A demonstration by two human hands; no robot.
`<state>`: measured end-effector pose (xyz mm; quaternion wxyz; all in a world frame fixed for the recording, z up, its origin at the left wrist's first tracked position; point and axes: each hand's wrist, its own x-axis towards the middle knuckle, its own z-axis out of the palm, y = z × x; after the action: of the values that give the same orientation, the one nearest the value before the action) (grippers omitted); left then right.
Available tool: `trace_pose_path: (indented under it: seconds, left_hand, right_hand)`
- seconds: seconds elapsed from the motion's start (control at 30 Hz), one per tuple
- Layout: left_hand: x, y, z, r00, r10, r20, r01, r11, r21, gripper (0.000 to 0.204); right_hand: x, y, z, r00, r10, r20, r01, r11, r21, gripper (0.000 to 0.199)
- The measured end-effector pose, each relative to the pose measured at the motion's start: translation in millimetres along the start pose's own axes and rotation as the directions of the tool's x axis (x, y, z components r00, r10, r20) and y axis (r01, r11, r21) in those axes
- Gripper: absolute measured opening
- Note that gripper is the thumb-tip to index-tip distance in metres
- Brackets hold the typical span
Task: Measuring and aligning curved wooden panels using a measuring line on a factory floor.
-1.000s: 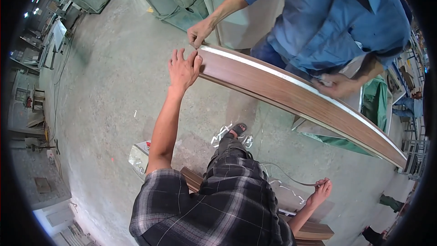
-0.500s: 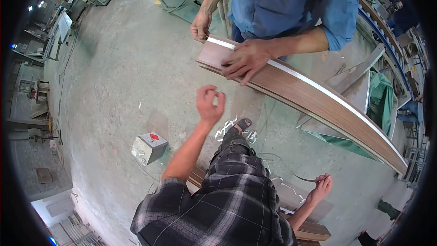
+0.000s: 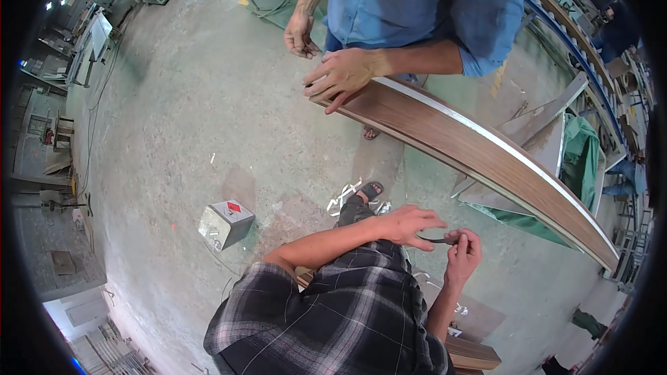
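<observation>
My right hand (image 3: 464,257) is closed on the end of a thin dark strip (image 3: 436,240), pinched between thumb and fingers. My left hand (image 3: 410,226) is right beside it, thumb and fingers apart, with the strip running into the gap between them. Whether the left hand touches the strip I cannot tell; the rest of the strip is hidden behind that hand. Beyond my hands, a long curved wood-grain board (image 3: 445,121) with a white strip along its far edge slants from upper middle to lower right.
Across from me a person in a blue shirt (image 3: 389,14) rests one hand (image 3: 340,78) on the board's left end. A square metal can (image 3: 227,225) stands on the floor at left. White strip scraps (image 3: 345,193) lie by my foot. More wooden pieces (image 3: 472,353) lie at lower right.
My left hand has swung right and toward me, to my right hand, and its fingers have spread. My right hand came left and up with the strip. The other person's hand slid to the board's left end.
</observation>
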<state>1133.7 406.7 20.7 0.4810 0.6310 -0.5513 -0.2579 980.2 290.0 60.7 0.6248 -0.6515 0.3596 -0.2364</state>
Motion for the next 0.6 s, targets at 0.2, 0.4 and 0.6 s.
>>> trace_pose_path:
  seconds: [0.2,0.4,0.6]
  left_hand:
    - [-5.4,-11.1,5.8,0.991,0.071,0.115,-0.073,0.997,0.013,0.02]
    - [-8.8,-22.5,9.0,0.991,0.104,0.079,-0.112,0.988,0.103,0.017]
    - [1.0,-0.7,14.6,0.993,0.044,0.107,-0.046,0.999,0.01,0.016]
  right_hand:
    - [-6.1,-17.1,13.7,0.998,-0.065,0.025,0.063,0.996,0.071,0.012]
    - [-14.9,-28.3,0.5,0.994,-0.078,0.08,0.087,0.989,-0.119,0.012]
    - [-26.6,-52.1,0.1,0.997,-0.079,0.022,0.078,0.995,0.061,0.012]
